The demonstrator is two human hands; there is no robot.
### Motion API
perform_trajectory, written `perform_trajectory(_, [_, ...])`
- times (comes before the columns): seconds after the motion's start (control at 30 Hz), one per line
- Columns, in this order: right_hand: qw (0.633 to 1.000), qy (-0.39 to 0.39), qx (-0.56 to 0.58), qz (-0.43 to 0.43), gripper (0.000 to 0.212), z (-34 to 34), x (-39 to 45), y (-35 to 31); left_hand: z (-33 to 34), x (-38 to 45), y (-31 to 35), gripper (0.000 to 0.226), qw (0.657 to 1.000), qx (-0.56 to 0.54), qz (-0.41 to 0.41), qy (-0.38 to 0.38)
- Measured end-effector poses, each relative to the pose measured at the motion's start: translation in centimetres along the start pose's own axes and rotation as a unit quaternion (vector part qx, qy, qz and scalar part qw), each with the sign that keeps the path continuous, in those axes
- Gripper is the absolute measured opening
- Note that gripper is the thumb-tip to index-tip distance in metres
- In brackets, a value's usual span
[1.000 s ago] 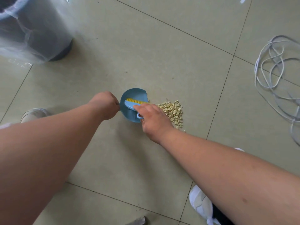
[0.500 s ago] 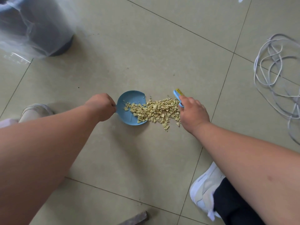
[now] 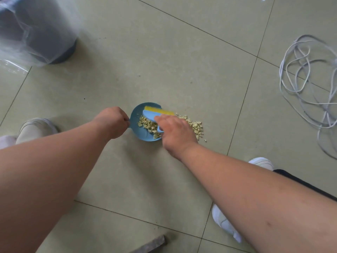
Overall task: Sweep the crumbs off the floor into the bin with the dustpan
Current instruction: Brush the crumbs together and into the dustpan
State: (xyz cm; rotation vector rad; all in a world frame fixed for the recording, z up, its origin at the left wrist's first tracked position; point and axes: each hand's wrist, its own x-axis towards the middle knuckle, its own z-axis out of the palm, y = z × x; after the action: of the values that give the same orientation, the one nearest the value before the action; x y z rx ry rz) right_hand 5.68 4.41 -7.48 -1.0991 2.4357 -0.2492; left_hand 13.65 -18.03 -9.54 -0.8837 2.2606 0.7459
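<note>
Pale greenish-beige glazed floor tiles (image 3: 164, 61) fill the whole view, crossed by thin dark grout lines (image 3: 242, 106) that run diagonally, with a soft daylight sheen falling across the upper left. Well beyond the fingertips and off to the right, a loose tangle of thin white cable (image 3: 308, 88) sprawls over a tile joint. Back on the near side of the fingers, at the bottom edge, the corner of a flat grey stone-like slab (image 3: 153, 243) pokes into view, lying on the tiles.
</note>
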Motion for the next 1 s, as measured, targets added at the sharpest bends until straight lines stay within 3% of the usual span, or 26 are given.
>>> perform_trajectory(0.17, [0.990, 0.030, -0.043, 0.134, 0.044, -3.0, -0.3, 6.6, -0.3, -0.5, -0.9, 0.034, 1.000, 0.008, 0.003, -0.011])
perform_trajectory(0.37, [0.978, -0.001, -0.050, 0.204, 0.042, -2.8, -1.8, 9.4, 0.2, -0.9, -1.2, 0.029, 1.000, 0.009, 0.003, -0.016])
perform_trajectory(0.47, [0.984, -0.020, -0.029, 0.175, 0.043, -1.3, -1.7, 6.3, 0.6, -1.0, -1.2, 0.030, 1.000, 0.008, 0.000, -0.016])
perform_trajectory(0.6, [0.996, -0.048, -0.030, 0.073, 0.038, 0.1, -0.9, 0.6, 0.9, -1.0, -1.1, 0.030, 1.000, -0.001, -0.009, -0.019])
perform_trajectory(0.77, [0.999, -0.031, -0.021, -0.018, 0.045, 0.4, -0.3, -3.5, 0.9, -0.5, -1.2, 0.030, 1.000, -0.002, 0.003, -0.018])
perform_trajectory(0.87, [1.000, -0.015, -0.015, 0.002, 0.048, -0.3, 0.0, -2.0, 0.6, -0.5, -1.3, 0.030, 1.000, 0.002, 0.011, -0.016])
perform_trajectory(1.0, [0.994, 0.013, -0.038, 0.104, 0.044, -2.5, -0.6, 3.8, 0.2, -0.6, -1.6, 0.027, 1.000, 0.007, 0.009, -0.020])
